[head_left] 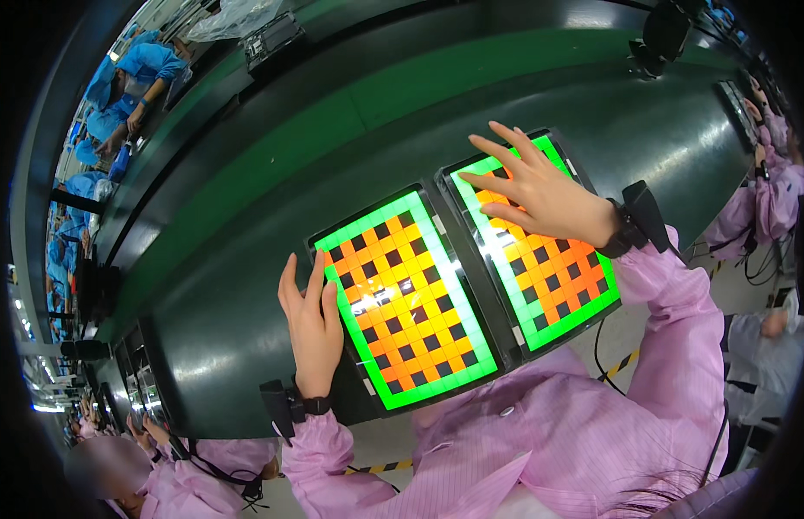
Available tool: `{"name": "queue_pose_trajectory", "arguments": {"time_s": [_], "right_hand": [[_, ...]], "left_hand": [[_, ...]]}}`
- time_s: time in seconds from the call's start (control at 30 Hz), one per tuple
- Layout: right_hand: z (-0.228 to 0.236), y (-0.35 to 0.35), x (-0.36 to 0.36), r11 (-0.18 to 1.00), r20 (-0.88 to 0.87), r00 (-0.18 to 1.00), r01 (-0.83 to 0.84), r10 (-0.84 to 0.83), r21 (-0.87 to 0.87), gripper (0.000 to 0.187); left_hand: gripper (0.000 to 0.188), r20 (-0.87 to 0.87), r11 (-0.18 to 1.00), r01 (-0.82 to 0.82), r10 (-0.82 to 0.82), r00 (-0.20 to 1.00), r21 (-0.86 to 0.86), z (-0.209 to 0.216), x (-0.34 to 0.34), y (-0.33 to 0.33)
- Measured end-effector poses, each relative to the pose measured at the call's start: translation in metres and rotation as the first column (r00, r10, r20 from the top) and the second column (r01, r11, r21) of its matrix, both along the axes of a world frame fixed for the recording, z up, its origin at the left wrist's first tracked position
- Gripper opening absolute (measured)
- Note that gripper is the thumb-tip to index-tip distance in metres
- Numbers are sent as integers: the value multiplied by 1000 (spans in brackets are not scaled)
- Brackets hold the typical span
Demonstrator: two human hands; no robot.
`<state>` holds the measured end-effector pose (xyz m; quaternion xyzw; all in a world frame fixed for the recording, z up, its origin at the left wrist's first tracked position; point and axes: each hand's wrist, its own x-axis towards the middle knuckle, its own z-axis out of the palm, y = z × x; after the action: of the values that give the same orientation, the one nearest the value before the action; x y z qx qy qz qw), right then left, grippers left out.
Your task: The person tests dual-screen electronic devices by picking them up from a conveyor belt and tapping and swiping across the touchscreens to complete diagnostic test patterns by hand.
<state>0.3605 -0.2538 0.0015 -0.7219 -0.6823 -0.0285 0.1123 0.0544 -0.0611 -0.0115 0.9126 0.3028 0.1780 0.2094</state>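
Note:
Two lit tablet-like screens lie side by side on the dark green work surface before me. The left screen (pixel 403 298) shows a green border around orange, yellow and black squares. A similar pattern fills the right screen (pixel 553 277), partly hidden by my hand. My left hand (pixel 312 333) is at the left screen's left edge, its fingers apart and pointing away from me; fingertips are by the border. Over the upper part of the right screen, my right hand (pixel 536 190) spreads its fingers; whether they touch the glass I cannot tell. Neither hand holds anything.
A green-topped bench (pixel 220 333) curves across the view, with a raised dark ledge behind. A black device (pixel 661 39) stands at the far right. A metal-looking unit (pixel 272 43) sits on the far shelf. People in blue (pixel 151 65) and pink (pixel 769 195) work nearby.

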Motion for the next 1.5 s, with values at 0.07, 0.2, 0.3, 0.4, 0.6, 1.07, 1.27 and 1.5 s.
{"name": "queue_pose_trajectory", "arguments": {"time_s": [0.07,0.2,0.3,0.4,0.6,1.07,1.27,1.5], "right_hand": [[-6,4,4,997,42,997,63,-64,40,45],[7,-9,-4,1000,-89,996,-6,6,3,45],[5,-21,-7,1000,-49,999,-4,3,-13,43],[5,-36,0,999,-21,999,29,-28,21,45],[1,-81,19,960,-17,962,274,-273,52,43],[3,-60,-25,999,-79,997,16,-18,-34,45],[0,-95,-12,978,-26,978,208,-208,14,45],[6,-107,-20,941,-85,945,323,-316,98,43]], "left_hand": [[43,-15,1000,-21,21,1000,-3,2,4,2],[51,39,999,-33,33,999,9,7,1,-10],[44,-74,1000,14,-16,997,-23,8,-8,-20],[41,-136,994,63,-50,989,88,11,-3,-25],[40,-153,952,220,-190,970,212,12,51,-36],[47,-158,995,15,0,987,97,14,-16,-58],[52,-137,962,199,-175,975,188,9,14,-68],[54,-172,893,424,-398,901,150,23,49,-85]]}}
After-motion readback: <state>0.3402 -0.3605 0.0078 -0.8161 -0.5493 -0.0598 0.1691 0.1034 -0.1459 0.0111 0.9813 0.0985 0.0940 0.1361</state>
